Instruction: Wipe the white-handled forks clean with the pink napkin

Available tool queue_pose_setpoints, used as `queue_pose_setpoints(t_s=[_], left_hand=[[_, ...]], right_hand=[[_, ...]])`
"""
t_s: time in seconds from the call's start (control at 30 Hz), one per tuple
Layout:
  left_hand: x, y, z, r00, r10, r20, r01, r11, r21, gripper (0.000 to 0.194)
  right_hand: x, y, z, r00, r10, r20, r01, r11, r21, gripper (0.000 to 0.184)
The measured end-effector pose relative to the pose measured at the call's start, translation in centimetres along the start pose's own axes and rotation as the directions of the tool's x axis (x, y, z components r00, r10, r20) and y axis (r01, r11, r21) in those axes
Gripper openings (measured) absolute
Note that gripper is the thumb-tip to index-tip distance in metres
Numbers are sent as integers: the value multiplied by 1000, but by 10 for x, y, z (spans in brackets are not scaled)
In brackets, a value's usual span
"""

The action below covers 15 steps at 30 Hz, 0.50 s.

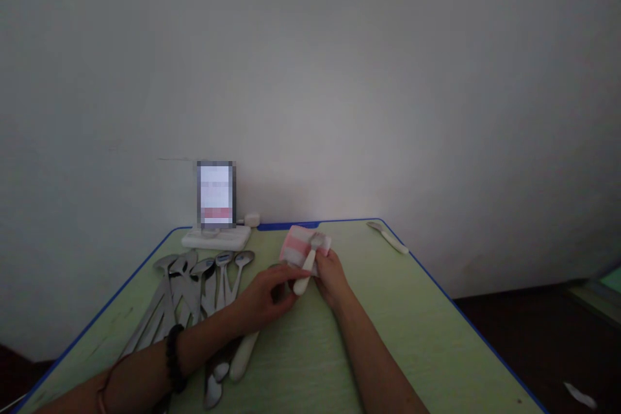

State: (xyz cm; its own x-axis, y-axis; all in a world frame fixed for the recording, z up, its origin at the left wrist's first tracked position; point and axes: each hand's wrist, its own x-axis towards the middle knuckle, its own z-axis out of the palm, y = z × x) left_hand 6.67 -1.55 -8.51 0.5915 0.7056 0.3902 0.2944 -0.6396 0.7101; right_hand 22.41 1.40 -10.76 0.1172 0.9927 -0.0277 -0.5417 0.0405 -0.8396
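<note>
Near the middle of the table, my left hand (272,294) pinches the pale handle of a fork (309,265), its tines pointing away from me. A pink-and-white striped cloth (295,244) lies behind the fork head, gripped by my right hand (332,272) at its right side. The right fingers are partly hidden under the cloth. Under my left wrist, a thick white handle (244,356) rests on the table; its far end is covered by my hand.
Several metal spoons (201,268) lie fanned at the left, partly under my left forearm. A lit screen (216,194) stands on a white base (216,239) at the back, beside a white plug (252,220). A white-handled utensil (388,237) lies at the far right edge.
</note>
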Motion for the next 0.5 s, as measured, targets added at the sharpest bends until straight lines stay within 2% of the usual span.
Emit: queue_pose_setpoints(t_s=[0.1,0.27,0.4,0.5], left_hand=[[-1,5,-3,1000,15,20,-16,999,37,39],[0,1,0,1000,-17,-13,18,999,40,35],[2,-5,2,998,-22,-52,23,1000,10,35],[3,-6,2,995,-31,-91,31,1000,2,33]], right_hand=[[1,3,-3,1000,2,-22,-2,1000,-14,16],[2,4,-2,1000,11,-26,-10,1000,7,14],[6,1,-1,996,38,-76,-29,993,113,6],[11,0,-6,989,83,-125,-56,977,205,10]])
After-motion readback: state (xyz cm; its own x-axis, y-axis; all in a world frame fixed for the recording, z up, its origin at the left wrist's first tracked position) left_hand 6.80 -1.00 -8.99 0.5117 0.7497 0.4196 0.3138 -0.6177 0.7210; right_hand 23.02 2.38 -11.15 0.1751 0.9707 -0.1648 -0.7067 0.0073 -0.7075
